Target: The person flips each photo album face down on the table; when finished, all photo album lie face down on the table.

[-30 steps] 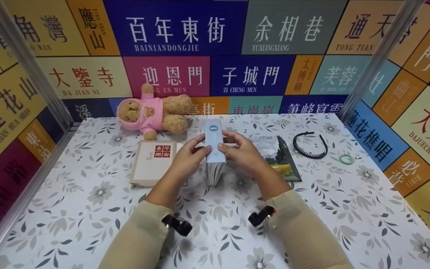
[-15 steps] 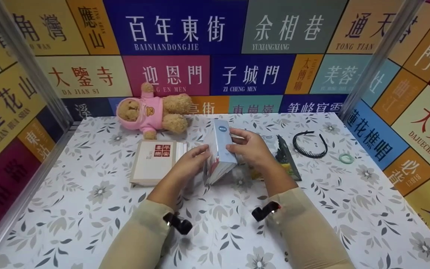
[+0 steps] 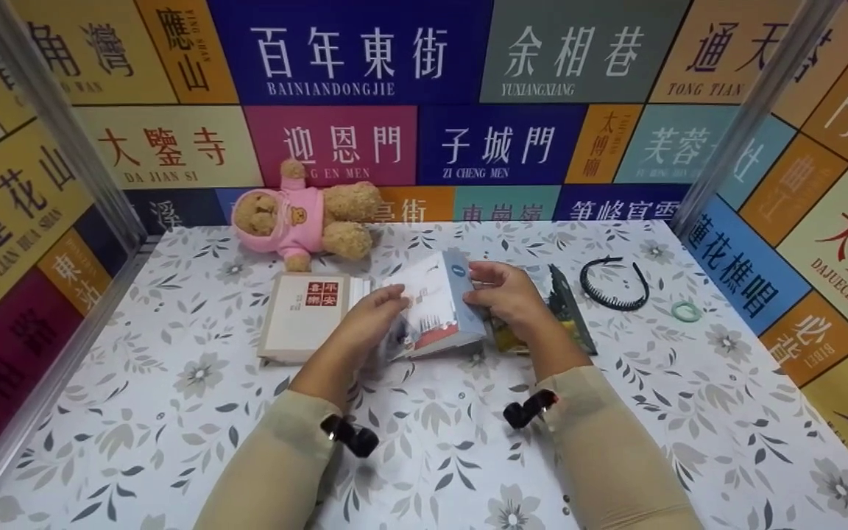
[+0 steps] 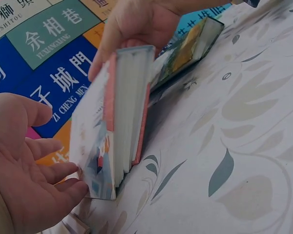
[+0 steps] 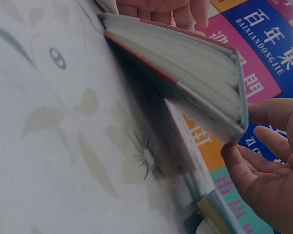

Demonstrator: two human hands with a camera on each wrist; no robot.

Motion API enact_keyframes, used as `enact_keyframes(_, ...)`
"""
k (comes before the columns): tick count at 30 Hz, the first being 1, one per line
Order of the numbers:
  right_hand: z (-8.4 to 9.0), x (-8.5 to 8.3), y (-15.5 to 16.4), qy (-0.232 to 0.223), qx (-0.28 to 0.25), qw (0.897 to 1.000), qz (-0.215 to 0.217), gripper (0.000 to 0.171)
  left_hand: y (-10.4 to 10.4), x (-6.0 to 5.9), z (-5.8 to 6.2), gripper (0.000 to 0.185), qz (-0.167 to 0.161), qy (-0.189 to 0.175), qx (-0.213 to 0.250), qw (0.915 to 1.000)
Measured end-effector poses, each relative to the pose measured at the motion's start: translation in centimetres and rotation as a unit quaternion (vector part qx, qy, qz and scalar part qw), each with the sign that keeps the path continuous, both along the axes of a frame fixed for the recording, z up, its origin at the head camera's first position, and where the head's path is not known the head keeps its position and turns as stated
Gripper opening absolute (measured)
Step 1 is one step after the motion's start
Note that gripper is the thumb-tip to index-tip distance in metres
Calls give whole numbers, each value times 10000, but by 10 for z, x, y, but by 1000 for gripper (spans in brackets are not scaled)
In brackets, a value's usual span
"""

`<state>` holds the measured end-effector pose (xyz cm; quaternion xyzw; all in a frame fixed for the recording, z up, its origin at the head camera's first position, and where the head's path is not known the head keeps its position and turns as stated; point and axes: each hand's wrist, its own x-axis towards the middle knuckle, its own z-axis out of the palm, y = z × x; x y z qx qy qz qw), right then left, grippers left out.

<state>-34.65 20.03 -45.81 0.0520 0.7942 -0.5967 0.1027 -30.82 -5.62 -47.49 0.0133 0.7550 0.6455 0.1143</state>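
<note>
A thick hardcover book (image 3: 435, 298) with a pale blue spine and a white cover bearing a barcode is tilted between the two hands, spine to the right. Its pages fan slightly in the left wrist view. My right hand (image 3: 512, 294) holds the book at the spine, thumb and fingertips against its edges. On the other side my left hand (image 4: 34, 165) has its fingers spread and loosely bent, with the lower fingertips right at the cover's edge. Behind the right hand, partly hidden, lies a book with a painted landscape cover (image 3: 567, 316).
A beige book with red characters (image 3: 306, 316) lies left of the left hand. Behind it a teddy bear in a pink hoodie (image 3: 302, 221) lies on its back. A black headband (image 3: 615, 303) and a green ring-shaped band (image 3: 686, 311) are at the right on the flower-patterned table (image 3: 424, 456).
The book has turned from spine up to leaning over, its white cover now facing up and its spine farther right. The right hand moved right with it; the left hand let go its grip.
</note>
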Motion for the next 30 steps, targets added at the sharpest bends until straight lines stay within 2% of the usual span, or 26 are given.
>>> enact_keyframes(5, -5, -2, 4, -247, 136, 9995, 147, 71, -3, -1, 0, 58, 31, 13, -141, 9999)
enact_keyframes(11, -7, 2, 1, -270, 117, 9987, 420, 75, -4, -1, 0, 60, 84, -188, -1, 9998)
enact_keyframes(21, -1, 5, -6, -458, 912, 9924, 680, 68, -6, -3, -1, 58, 157, -120, 13, 9998)
enact_keyframes(30, 7, 11, -15, -394, 993, 9923, 620, 66, -6, -4, 3, 56, 232, -52, -33, 9997)
